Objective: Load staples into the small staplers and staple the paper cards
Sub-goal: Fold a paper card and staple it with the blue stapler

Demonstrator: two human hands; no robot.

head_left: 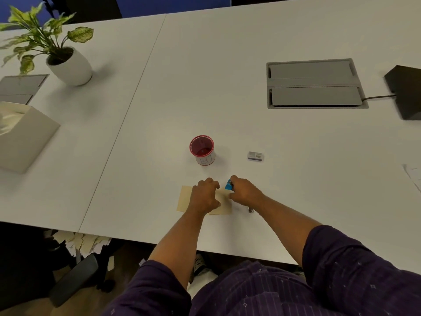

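A cream paper card [185,198] lies flat on the white table [227,87], near its front edge. My left hand [205,196] presses down on the card with curled fingers. My right hand [245,190] grips a small blue stapler [229,185] at the card's far right corner. A small grey box of staples [255,156] sits further back on the right. A little metal piece [250,210] lies on the table beside my right wrist.
A red-rimmed cup [202,151] stands just behind my hands. A potted plant [68,62] and a tissue box [20,133] sit at the left. A grey cable hatch [314,84] and a black device [407,92] are at the back right. Paper scraps [82,242] lie on the floor.
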